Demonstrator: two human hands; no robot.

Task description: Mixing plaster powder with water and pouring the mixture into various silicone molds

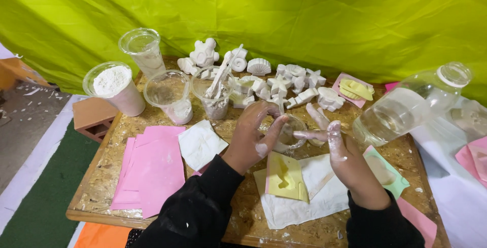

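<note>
So the small clear cup (pixel 290 132) sat right between my two hands, just above the yellow mould (pixel 285 178) lying on the white cloth (pixel 304 197). My left hand (pixel 252 136) was curled around the cup's near-left side, fingers closed on the rim and wall, basically holding it steady. My right hand (pixel 339 151) was on the other side with the fingers stretched out long towards the cup, fingertips at its edge, all caked in white plaster; I honestly couldn't tell if it was gripping or only touching.

Looked to me like the mixing stage, cup held over the mould. I reckon the next bit needed a steady tilt so the mix landed in the yellow cavity and not on the cloth.

Both forearms came in from below, black sleeves, wrists bent inward towards each other.

Past my right hand a big clear bottle (pixel 406 107) of water lay tilted. Beyond my left stood the cup of sticks (pixel 215 93), and further left the powder cup (pixel 114 86). White castings (pixel 284 83) sat beyond everything, pink sheets (pixel 152 169) off left.
</note>
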